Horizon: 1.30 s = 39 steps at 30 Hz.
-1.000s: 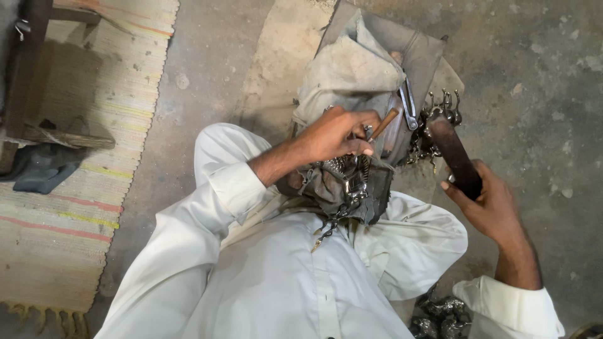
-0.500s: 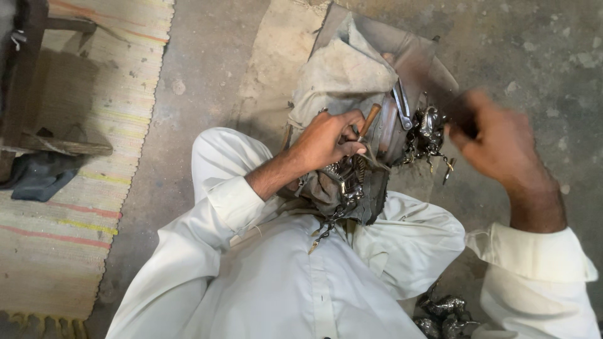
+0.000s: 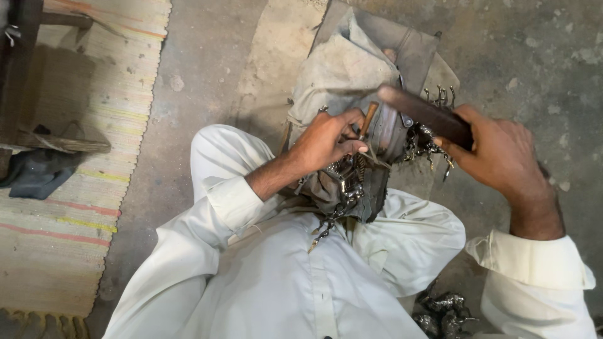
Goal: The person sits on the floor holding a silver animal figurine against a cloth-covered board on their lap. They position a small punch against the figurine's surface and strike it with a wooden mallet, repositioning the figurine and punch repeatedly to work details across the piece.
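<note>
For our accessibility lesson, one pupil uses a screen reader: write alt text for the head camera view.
Seen from above, a person in white clothes sits on a concrete floor, the left hand pinching a thin brown-handled tool over a cloth-draped block. The right hand holds a dark wooden bar raised above small metal pieces. A striped woven mat lies at the left.

Left hand [image 3: 326, 138] pinching wooden-handled tool [image 3: 367, 120] over metal chain [image 3: 342, 188], right hand [image 3: 499, 154] gripping dark wooden block [image 3: 421, 113]
</note>
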Each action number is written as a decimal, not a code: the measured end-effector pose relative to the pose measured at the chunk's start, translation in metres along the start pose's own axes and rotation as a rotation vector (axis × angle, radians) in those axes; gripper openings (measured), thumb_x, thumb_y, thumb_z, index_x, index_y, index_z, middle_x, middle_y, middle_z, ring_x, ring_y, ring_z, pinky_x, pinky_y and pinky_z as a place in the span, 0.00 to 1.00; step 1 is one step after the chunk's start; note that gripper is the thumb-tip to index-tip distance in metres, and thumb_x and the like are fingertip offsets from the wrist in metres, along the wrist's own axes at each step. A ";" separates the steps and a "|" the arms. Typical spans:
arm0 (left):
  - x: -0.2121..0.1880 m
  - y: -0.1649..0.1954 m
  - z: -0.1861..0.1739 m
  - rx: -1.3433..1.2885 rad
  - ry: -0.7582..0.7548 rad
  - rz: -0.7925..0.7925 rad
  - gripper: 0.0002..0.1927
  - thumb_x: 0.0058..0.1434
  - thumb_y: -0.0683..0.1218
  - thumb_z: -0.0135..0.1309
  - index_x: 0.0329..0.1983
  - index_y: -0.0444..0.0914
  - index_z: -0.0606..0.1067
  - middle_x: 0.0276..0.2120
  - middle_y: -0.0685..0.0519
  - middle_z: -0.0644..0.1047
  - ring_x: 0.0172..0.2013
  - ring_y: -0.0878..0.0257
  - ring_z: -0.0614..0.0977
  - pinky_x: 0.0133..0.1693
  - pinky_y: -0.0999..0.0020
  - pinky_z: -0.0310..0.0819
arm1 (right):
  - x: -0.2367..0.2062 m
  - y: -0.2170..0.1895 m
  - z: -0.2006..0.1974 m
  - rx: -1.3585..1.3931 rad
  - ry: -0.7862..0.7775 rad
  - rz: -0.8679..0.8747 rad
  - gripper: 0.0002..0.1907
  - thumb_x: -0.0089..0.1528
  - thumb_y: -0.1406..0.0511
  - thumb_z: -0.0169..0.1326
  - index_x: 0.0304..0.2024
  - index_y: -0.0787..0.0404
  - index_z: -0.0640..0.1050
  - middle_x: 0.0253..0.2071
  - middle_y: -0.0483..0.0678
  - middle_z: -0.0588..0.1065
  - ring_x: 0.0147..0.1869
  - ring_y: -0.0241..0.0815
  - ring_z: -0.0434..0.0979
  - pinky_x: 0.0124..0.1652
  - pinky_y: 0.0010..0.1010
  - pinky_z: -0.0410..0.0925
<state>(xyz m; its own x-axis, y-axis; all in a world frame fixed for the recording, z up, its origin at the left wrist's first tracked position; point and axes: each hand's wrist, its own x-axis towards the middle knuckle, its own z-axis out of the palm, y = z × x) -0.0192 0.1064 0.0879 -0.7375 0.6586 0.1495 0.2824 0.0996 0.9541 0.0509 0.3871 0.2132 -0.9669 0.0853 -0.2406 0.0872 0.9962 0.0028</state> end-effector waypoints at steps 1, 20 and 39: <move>-0.001 0.001 0.000 0.001 0.021 0.046 0.17 0.61 0.44 0.65 0.47 0.35 0.71 0.32 0.45 0.84 0.35 0.56 0.90 0.36 0.61 0.80 | 0.000 -0.001 0.001 0.094 0.065 0.005 0.23 0.62 0.53 0.65 0.55 0.52 0.76 0.28 0.55 0.78 0.34 0.58 0.81 0.37 0.49 0.71; 0.034 0.013 -0.007 0.189 -0.282 0.192 0.19 0.51 0.46 0.70 0.43 0.39 0.76 0.28 0.49 0.84 0.34 0.53 0.87 0.34 0.55 0.74 | -0.038 0.032 0.038 0.217 0.104 0.106 0.19 0.60 0.62 0.63 0.53 0.54 0.76 0.36 0.53 0.81 0.40 0.56 0.82 0.40 0.45 0.70; 0.061 0.015 -0.001 0.277 -0.633 0.430 0.18 0.48 0.48 0.69 0.42 0.42 0.78 0.28 0.51 0.82 0.32 0.49 0.84 0.31 0.50 0.70 | -0.108 0.022 0.119 0.809 0.494 0.143 0.09 0.71 0.62 0.61 0.45 0.59 0.75 0.35 0.54 0.77 0.39 0.58 0.76 0.43 0.42 0.69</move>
<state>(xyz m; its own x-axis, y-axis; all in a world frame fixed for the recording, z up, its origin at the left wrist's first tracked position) -0.0604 0.1475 0.1120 -0.0666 0.9700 0.2340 0.6643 -0.1318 0.7357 0.1861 0.3978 0.1235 -0.9102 0.3872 0.1470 0.1726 0.6773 -0.7152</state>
